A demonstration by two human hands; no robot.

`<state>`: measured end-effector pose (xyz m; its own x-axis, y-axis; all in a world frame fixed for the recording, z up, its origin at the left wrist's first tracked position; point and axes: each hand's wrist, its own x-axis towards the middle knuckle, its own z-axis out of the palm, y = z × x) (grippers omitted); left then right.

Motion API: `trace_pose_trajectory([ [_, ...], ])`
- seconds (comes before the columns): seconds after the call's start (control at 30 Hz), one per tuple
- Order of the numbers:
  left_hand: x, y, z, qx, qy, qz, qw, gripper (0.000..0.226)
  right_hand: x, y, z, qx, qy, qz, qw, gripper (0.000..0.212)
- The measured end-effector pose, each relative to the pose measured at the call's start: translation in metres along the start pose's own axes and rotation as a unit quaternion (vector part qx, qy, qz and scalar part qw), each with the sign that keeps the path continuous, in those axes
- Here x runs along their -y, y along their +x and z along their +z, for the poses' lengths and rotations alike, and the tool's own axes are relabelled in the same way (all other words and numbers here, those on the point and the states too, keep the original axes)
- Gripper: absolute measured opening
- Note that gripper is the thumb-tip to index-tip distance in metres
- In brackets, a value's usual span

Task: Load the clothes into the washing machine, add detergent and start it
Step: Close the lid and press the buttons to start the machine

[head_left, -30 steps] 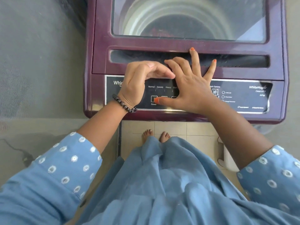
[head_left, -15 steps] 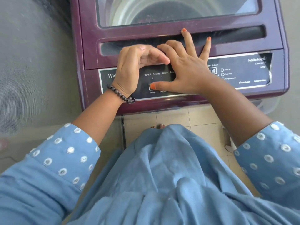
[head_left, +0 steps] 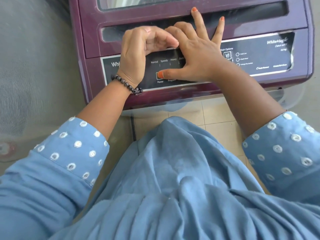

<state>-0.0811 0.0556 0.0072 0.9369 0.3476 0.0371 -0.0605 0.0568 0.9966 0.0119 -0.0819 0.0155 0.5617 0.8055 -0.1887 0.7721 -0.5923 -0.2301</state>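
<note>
- Stage judged: the last step. The lid (head_left: 173,18) of the washing machine (head_left: 294,78) is shut, so loading and detergent are presumably done — neither clothes nor detergent can be confirmed through the sliver of window at 12 o'clock.
- Right hand (head_left: 195,56) lies spread over the control panel (head_left: 259,56); its thumb tip is laid on the Power button (head_left: 158,75), two fingers reach straight toward 12 o'clock onto the lid handle recess (head_left: 251,9), and the other two are bent. Nothing is gripped.
- Left hand (head_left: 138,51) rests at 9 o'clock of the right, fingers loosely curled with the tips near the right knuckles; nothing is held. A beaded bracelet (head_left: 126,84) is worn on that wrist.
- Left to do, as judged: power on, program chosen, start. No lit indicator can be made out.
- Legible writing: "Whi…" at the panel's 9 o'clock end (rest covered), "Normal", "Speedy", "Heavy", "De…" in a row, "Power" and "Program" below, "…ash Options", "WhiteMagic" at 3 o'clock. The smaller print is too blurred to read.
</note>
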Motion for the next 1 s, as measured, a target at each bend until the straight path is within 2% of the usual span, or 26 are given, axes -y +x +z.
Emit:
trace_pose_trajectory([
  [1.0,-0.0002,-0.0028,0.0032,-0.011,0.007,0.007,1.000,0.049,0.0034,-0.0020,0.0013,-0.030,0.028,0.007,0.999,0.095],
])
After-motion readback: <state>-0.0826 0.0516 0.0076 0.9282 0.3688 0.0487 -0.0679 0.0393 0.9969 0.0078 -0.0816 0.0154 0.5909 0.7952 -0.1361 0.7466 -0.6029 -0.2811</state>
